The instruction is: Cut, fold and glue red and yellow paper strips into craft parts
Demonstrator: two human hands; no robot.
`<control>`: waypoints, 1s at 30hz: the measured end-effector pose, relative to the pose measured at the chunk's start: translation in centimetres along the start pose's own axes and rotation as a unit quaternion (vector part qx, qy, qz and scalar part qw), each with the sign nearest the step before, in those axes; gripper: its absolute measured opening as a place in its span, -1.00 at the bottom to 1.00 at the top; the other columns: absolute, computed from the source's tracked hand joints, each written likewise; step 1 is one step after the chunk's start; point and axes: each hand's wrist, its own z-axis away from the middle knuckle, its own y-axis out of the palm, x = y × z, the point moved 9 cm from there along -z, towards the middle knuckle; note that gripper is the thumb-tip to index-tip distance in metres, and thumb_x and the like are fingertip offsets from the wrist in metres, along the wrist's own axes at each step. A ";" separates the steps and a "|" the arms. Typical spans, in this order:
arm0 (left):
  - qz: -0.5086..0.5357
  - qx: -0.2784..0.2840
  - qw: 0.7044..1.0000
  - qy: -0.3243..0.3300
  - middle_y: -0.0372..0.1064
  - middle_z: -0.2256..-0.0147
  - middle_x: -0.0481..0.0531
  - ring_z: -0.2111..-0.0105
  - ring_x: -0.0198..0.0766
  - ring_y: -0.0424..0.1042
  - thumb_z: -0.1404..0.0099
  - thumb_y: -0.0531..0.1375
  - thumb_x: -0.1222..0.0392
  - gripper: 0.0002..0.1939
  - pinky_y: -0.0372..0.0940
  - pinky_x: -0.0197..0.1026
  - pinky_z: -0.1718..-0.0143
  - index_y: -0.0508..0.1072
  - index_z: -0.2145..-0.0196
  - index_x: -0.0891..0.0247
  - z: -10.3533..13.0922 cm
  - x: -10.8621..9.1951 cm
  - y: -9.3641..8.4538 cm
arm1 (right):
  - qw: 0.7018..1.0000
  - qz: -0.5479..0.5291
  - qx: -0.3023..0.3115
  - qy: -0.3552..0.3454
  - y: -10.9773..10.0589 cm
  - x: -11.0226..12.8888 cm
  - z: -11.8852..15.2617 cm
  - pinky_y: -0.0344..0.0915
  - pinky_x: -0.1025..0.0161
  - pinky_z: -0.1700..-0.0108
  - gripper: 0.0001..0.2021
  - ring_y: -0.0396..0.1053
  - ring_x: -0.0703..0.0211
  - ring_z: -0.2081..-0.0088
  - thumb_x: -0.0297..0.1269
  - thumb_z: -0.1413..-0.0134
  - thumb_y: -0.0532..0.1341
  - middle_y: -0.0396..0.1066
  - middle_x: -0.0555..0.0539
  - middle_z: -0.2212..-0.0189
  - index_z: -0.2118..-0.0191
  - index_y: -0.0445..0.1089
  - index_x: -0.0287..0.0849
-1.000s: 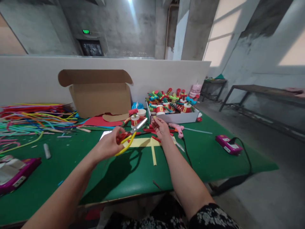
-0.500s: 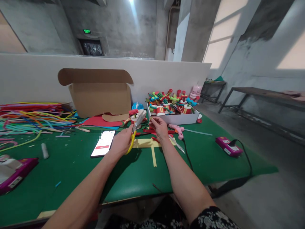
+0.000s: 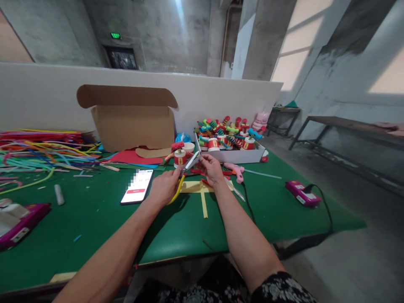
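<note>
My left hand (image 3: 164,186) is closed around a pair of scissors (image 3: 180,188) with yellow handles. Their metal blades point up and right, meeting the fingertips of my right hand (image 3: 212,170). That hand is pinched shut; whatever sits between its fingers is too small to make out. Just behind the blades stands a red-and-white cup figure (image 3: 179,158) with coiled arms and a red head. Below my hands lie a yellow strip (image 3: 204,205) and several red pieces, partly covered by my right hand. A lit phone (image 3: 136,191) rests left of my left hand.
A white box (image 3: 243,158) of similar colourful figures stands behind my right hand. Right of it lies a pink glue gun (image 3: 237,171) with a cord. Pipe cleaners (image 3: 47,145) heap at the left. A purple power strip (image 3: 303,193) is at the right, an open cardboard box (image 3: 134,126) behind.
The scissors have swung to the right, bringing their blades against my right fingertips. The cup figure behind is less covered now. The view has shifted slightly.
</note>
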 end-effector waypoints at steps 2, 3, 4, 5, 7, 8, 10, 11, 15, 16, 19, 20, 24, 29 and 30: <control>-0.003 0.001 1.000 -0.007 0.35 0.18 0.24 0.23 -0.06 0.40 -0.30 -0.11 0.22 -0.50 0.28 -0.16 0.35 0.01 -0.19 0.30 0.0 0.3 0.1 | 1.000 0.007 0.002 0.001 0.1 0.0 0.0 0.39 0.31 0.31 -0.80 0.40 0.32 0.49 -0.30 0.24 0.35 0.41 0.09 0.55 0.42 0.36 -0.18; -0.004 -0.001 1.000 -0.007 0.35 0.18 0.24 0.22 -0.06 0.40 -0.30 -0.11 0.22 -0.50 0.28 -0.17 0.35 0.01 -0.19 0.30 0.0 0.3 0.2 | 1.000 0.010 0.004 0.002 0.1 0.0 0.1 0.39 0.30 0.31 -0.79 0.40 0.32 0.49 -0.29 0.25 0.35 0.42 0.08 0.55 0.42 0.36 -0.18; -0.005 -0.002 1.000 -0.006 0.35 0.18 0.24 0.22 -0.06 0.40 -0.30 -0.11 0.22 -0.50 0.28 -0.17 0.35 0.01 -0.19 0.30 -0.1 0.4 0.2 | 1.000 0.011 0.006 0.003 0.1 0.0 0.1 0.40 0.30 0.31 -0.79 0.40 0.31 0.49 -0.28 0.25 0.36 0.42 0.08 0.55 0.42 0.36 -0.18; -0.004 -0.004 1.000 -0.004 0.35 0.19 0.24 0.22 -0.06 0.40 -0.30 -0.11 0.22 -0.50 0.28 -0.17 0.34 0.00 -0.19 0.30 -0.1 0.4 0.2 | 1.000 0.013 0.008 0.004 0.2 -0.1 0.1 0.40 0.29 0.31 -0.78 0.40 0.31 0.49 -0.28 0.26 0.36 0.42 0.08 0.55 0.42 0.35 -0.18; -0.002 -0.005 1.000 -0.001 0.35 0.21 0.24 0.23 -0.06 0.40 -0.30 -0.11 0.22 -0.49 0.28 -0.16 0.34 0.00 -0.20 0.30 -0.1 0.3 0.2 | 1.000 0.016 0.013 0.006 0.2 -0.2 0.1 0.40 0.29 0.33 -0.77 0.40 0.31 0.49 -0.27 0.27 0.36 0.42 0.08 0.55 0.42 0.35 -0.18; 0.000 -0.003 1.000 0.000 0.36 0.21 0.24 0.23 -0.06 0.40 -0.29 -0.11 0.23 -0.49 0.28 -0.16 0.34 0.00 -0.20 0.30 -0.1 0.3 0.2 | 1.000 0.017 0.015 0.006 0.3 -0.3 0.0 0.40 0.29 0.33 -0.77 0.40 0.31 0.49 -0.26 0.27 0.36 0.42 0.08 0.55 0.42 0.35 -0.17; 0.004 0.001 1.000 0.002 0.36 0.21 0.24 0.24 -0.06 0.40 -0.28 -0.10 0.24 -0.48 0.28 -0.16 0.35 -0.01 -0.20 0.30 -0.1 0.1 0.2 | 1.000 0.019 0.019 0.003 0.3 -0.4 0.0 0.39 0.30 0.34 -0.77 0.40 0.30 0.49 -0.26 0.27 0.35 0.42 0.09 0.54 0.41 0.34 -0.17; 0.006 0.002 1.000 0.003 0.36 0.21 0.25 0.25 -0.06 0.40 -0.28 -0.10 0.24 -0.47 0.28 -0.16 0.35 0.00 -0.20 0.30 -0.1 0.1 0.2 | 1.000 0.021 0.019 0.001 0.3 -0.4 0.0 0.39 0.30 0.35 -0.77 0.40 0.30 0.49 -0.27 0.27 0.35 0.42 0.08 0.53 0.41 0.34 -0.18; 0.019 -0.007 1.000 -0.002 0.35 0.20 0.24 0.23 -0.07 0.39 -0.27 -0.08 0.23 -0.47 0.28 -0.16 0.32 0.00 -0.20 0.28 -0.1 0.2 0.2 | 0.999 0.031 0.018 0.004 0.3 -0.5 0.0 0.39 0.28 0.34 -0.79 0.40 0.30 0.50 -0.29 0.27 0.33 0.41 0.08 0.53 0.42 0.34 -0.18; 0.022 -0.008 1.000 -0.003 0.35 0.20 0.24 0.22 -0.07 0.39 -0.27 -0.07 0.23 -0.47 0.28 -0.16 0.31 0.00 -0.20 0.27 -0.1 0.2 0.2 | 0.999 0.035 0.018 0.007 0.3 -0.6 0.0 0.39 0.28 0.34 -0.79 0.40 0.30 0.50 -0.29 0.26 0.33 0.40 0.09 0.53 0.42 0.33 -0.18; 0.021 -0.002 1.000 0.003 0.35 0.21 0.24 0.22 -0.05 0.39 -0.27 -0.07 0.23 -0.47 0.28 -0.16 0.32 -0.01 -0.20 0.27 -0.1 0.2 0.3 | 0.999 0.040 0.019 0.005 0.3 -0.7 -0.1 0.39 0.28 0.34 -0.80 0.40 0.30 0.49 -0.30 0.26 0.31 0.40 0.09 0.54 0.41 0.33 -0.18; 0.019 0.001 1.000 0.004 0.35 0.22 0.23 0.22 -0.05 0.39 -0.27 -0.07 0.23 -0.47 0.27 -0.16 0.32 -0.01 -0.20 0.27 -0.1 0.1 0.3 | 0.999 0.040 0.019 0.003 0.3 -0.7 -0.1 0.39 0.28 0.34 -0.80 0.39 0.30 0.50 -0.30 0.26 0.31 0.41 0.09 0.54 0.41 0.33 -0.18; 0.014 0.009 1.000 0.004 0.35 0.22 0.23 0.22 -0.05 0.40 -0.28 -0.07 0.23 -0.46 0.27 -0.16 0.33 -0.04 -0.21 0.26 -0.1 0.0 0.2 | 0.999 0.039 0.016 0.001 0.2 -0.8 -0.1 0.38 0.30 0.34 -0.81 0.39 0.31 0.51 -0.33 0.28 0.31 0.40 0.11 0.56 0.43 0.34 -0.18; 0.020 0.014 1.000 0.002 0.36 0.21 0.22 0.23 -0.07 0.41 -0.28 -0.08 0.22 -0.48 0.27 -0.19 0.35 -0.04 -0.20 0.25 0.1 -0.1 0.0 | 0.998 0.050 0.022 0.005 0.4 -0.7 0.0 0.39 0.28 0.32 -0.80 0.41 0.29 0.50 -0.30 0.28 0.33 0.42 0.09 0.54 0.43 0.34 -0.18; 0.023 0.014 1.000 0.001 0.36 0.20 0.22 0.23 -0.06 0.41 -0.29 -0.09 0.21 -0.49 0.27 -0.19 0.36 -0.02 -0.19 0.25 0.1 0.0 0.0 | 0.998 0.052 0.022 0.003 0.4 -0.7 0.0 0.39 0.28 0.32 -0.79 0.41 0.29 0.49 -0.29 0.27 0.33 0.43 0.08 0.53 0.43 0.34 -0.18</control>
